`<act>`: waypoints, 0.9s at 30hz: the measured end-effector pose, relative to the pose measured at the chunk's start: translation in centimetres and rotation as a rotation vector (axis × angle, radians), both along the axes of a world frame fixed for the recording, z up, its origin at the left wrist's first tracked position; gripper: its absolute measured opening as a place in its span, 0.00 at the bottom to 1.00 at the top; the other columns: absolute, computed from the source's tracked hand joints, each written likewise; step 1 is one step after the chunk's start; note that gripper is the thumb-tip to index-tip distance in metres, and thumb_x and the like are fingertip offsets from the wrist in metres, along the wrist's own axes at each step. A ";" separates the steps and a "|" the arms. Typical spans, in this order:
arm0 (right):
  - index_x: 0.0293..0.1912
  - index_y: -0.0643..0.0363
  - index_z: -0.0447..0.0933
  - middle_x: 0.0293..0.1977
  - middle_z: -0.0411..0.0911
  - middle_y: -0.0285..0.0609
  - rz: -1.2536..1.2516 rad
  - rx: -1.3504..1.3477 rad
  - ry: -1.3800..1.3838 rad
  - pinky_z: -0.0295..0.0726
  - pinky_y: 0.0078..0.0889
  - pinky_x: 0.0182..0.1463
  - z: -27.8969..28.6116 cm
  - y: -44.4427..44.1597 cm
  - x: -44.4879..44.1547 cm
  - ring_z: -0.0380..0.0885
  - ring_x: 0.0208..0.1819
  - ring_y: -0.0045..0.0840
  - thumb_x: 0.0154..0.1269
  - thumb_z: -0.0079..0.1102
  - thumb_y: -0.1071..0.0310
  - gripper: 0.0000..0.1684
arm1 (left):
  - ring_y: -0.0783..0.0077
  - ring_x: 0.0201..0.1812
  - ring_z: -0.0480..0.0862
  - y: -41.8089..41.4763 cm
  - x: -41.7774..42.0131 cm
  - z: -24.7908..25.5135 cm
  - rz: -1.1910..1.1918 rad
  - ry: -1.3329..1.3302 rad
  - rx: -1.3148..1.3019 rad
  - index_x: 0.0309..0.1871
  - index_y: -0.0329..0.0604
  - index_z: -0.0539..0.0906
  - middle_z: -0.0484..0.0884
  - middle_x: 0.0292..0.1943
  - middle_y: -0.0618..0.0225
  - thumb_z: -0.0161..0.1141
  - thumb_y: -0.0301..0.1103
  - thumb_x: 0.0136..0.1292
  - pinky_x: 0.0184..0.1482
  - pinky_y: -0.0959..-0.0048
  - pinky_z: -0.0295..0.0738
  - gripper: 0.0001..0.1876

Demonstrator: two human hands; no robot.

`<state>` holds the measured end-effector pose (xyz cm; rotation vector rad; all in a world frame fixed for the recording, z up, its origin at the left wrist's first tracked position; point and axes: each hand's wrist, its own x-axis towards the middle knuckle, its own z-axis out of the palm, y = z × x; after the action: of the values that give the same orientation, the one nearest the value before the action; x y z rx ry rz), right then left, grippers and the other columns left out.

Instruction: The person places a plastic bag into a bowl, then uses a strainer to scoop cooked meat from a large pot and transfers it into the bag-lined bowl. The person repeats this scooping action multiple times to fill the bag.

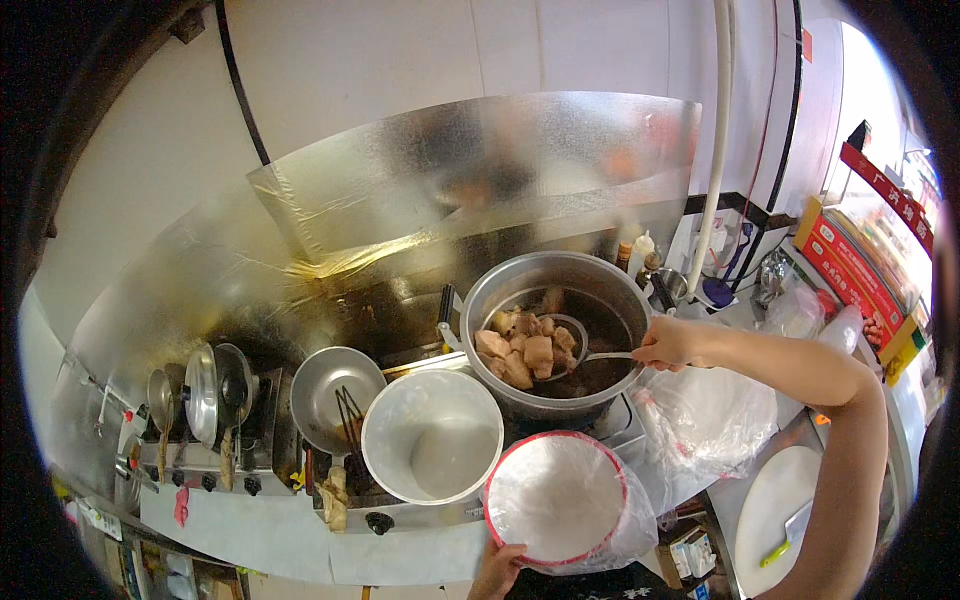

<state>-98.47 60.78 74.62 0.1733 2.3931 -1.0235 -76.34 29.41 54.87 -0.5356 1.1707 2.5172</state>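
Observation:
My right hand [666, 345] grips the metal handle of a strainer ladle [611, 355] over a large metal stockpot [480, 300]. Chunks of meat [538, 354] are heaped in the ladle at the pot's left side, above dark broth [600, 315]. With my left hand [501, 564] I hold the near rim of a red-rimmed basin [559, 502] lined with a clear plastic bag [630, 536]. No food shows inside it. Left of the basin stands a deep pale pot [442, 457], close to the stockpot.
A frying pan [330, 375] with wire tongs or a whisk [347, 420] sits on the stove [435, 517]. Lids and ladles lean farther left [202, 397]. Plastic bags [709, 420], sauce bottles [643, 251], and a cutting board [765, 517] with a cleaver [796, 521] are at right.

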 end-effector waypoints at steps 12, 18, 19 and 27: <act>0.29 0.66 0.78 0.17 0.69 0.34 -0.159 -0.152 0.042 0.54 0.19 0.15 0.2 1.0 5.8 0.61 0.15 0.15 0.65 0.58 0.63 0.15 | 0.63 0.49 0.79 -0.2 0.3 0.6 -0.067 0.003 0.077 0.59 0.36 0.68 0.77 0.50 0.58 0.51 0.24 0.54 0.51 0.63 0.77 0.25; 0.24 0.63 0.74 0.15 0.66 0.32 -0.110 -0.213 0.062 0.53 0.19 0.15 0.6 0.5 7.6 0.59 0.14 0.13 0.67 0.55 0.63 0.18 | 0.62 0.53 0.77 -0.2 1.0 3.4 -0.084 0.172 -0.107 0.55 0.35 0.70 0.75 0.51 0.59 0.55 0.25 0.58 0.53 0.62 0.76 0.20; 0.22 0.62 0.73 0.14 0.65 0.30 -0.105 -0.231 0.058 0.53 0.19 0.16 0.4 0.5 7.7 0.58 0.14 0.12 0.67 0.55 0.63 0.19 | 0.60 0.53 0.77 -0.1 1.2 3.3 -0.090 0.207 -0.145 0.54 0.35 0.70 0.74 0.52 0.58 0.57 0.24 0.58 0.52 0.62 0.76 0.19; 0.22 0.62 0.72 0.14 0.65 0.32 -0.068 -0.314 0.082 0.52 0.19 0.15 -1.8 1.8 7.1 0.58 0.12 0.13 0.67 0.54 0.62 0.19 | 0.67 0.50 0.79 0.1 1.3 3.9 -0.084 0.213 -0.133 0.62 0.36 0.65 0.76 0.52 0.60 0.52 0.24 0.58 0.49 0.69 0.77 0.26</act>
<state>-91.41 62.54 72.84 0.1014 2.2730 -1.4461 -75.07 29.52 58.73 -0.2465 1.4134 2.4837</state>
